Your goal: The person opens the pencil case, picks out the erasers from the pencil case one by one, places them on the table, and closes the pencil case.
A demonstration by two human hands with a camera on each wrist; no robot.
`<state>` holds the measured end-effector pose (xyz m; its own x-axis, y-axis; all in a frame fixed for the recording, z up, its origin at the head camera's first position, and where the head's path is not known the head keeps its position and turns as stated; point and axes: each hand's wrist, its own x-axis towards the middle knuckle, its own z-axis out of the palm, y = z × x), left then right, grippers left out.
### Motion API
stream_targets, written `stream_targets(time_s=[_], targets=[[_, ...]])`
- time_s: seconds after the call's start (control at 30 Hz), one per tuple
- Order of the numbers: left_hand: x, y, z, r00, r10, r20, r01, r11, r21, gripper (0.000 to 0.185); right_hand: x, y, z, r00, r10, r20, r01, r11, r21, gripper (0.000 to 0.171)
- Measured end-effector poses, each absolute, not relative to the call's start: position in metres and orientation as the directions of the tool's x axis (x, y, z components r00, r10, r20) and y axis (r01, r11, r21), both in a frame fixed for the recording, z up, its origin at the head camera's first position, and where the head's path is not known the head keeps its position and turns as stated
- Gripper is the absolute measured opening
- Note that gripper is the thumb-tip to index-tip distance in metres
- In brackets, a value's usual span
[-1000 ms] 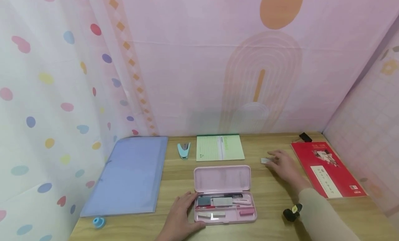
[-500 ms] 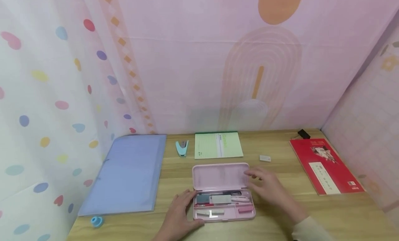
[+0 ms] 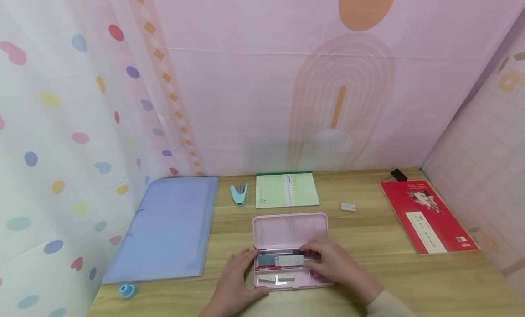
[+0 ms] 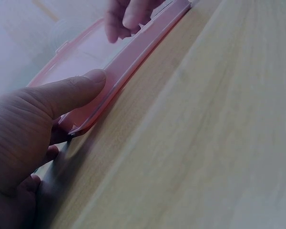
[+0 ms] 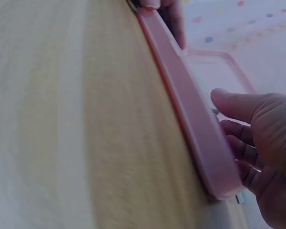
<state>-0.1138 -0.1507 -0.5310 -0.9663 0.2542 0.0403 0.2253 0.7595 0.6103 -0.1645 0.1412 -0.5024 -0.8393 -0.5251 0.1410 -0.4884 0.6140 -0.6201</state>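
Folder (image 3: 164,228) left of case (image 3: 289,230), notebook (image 3: 286,189) behind it

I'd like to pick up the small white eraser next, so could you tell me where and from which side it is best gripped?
Pinch the white eraser across its two long edges, coming straight down from above. It lies flat on the wooden desk, a low small block with bare wood all round, so a fingertip pinch should suit best.

Wooden desk (image 3: 369,244), pencil case (image 3: 289,230), folder (image 3: 168,226), notebook (image 3: 286,190), eraser (image 3: 347,207), red book (image 3: 426,215)
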Motion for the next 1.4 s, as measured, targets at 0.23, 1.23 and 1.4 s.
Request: stream_targets(time_s=[0.23, 1.23, 1.4], targets=[[-0.114, -0.150, -0.529, -0.966, 0.255, 0.047, 0.229, 0.756, 0.613, 0.100, -0.166, 0.136, -0.510, -0.829, -0.523, 0.201, -0.536, 0.638, -0.553, 0.024], [-0.113, -0.150, -0.530, -0.966, 0.255, 0.038, 0.223, 0.755, 0.616, 0.100, -0.161, 0.139, -0.499, -0.900, -0.394, 0.187, -0.412, 0.629, -0.659, 0.010], [-0.114, -0.150, -0.529, -0.966, 0.254, 0.037, 0.222, 0.754, 0.619, 0.098, -0.157, 0.154, -0.495, -0.915, -0.350, 0.202, -0.385, 0.601, -0.701, 0.010]])
